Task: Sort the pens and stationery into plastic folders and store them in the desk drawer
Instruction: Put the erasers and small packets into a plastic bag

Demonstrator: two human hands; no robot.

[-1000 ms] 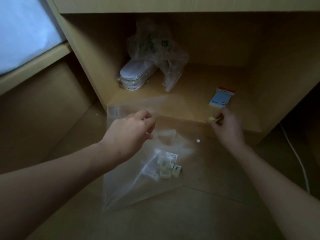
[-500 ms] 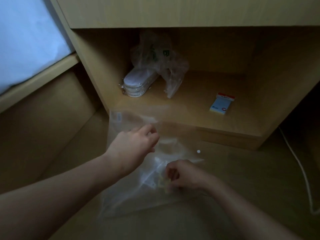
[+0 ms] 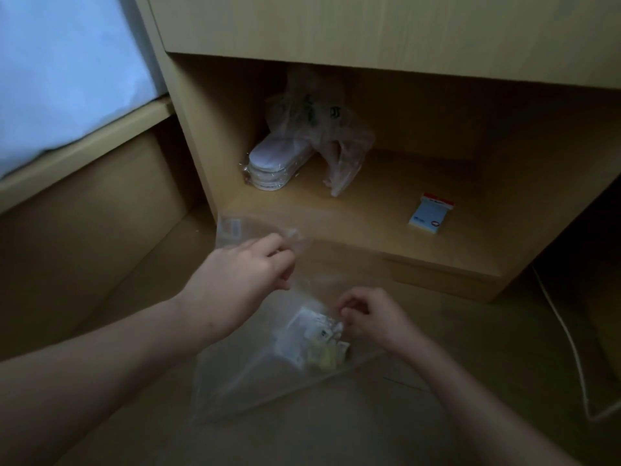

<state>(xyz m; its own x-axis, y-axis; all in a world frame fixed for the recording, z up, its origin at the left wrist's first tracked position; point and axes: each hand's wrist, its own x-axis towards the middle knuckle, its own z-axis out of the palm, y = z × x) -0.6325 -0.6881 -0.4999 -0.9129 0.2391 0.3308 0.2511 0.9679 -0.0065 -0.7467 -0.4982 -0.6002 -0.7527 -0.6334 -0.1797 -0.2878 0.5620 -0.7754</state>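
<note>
dimly, wooden floor [image 3: 437, 415] meets an open wooden cabinet [image 3: 386, 213].

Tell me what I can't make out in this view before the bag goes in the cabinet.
- Small items in the clear plastic folder, head view: too dim and blurred to identify.
- Right hand: whether it pinches anything is hidden by its curled fingers.
- Crumpled bag contents: hidden by plastic and shadow.
- Cable: cut off by the right edge.
</note>
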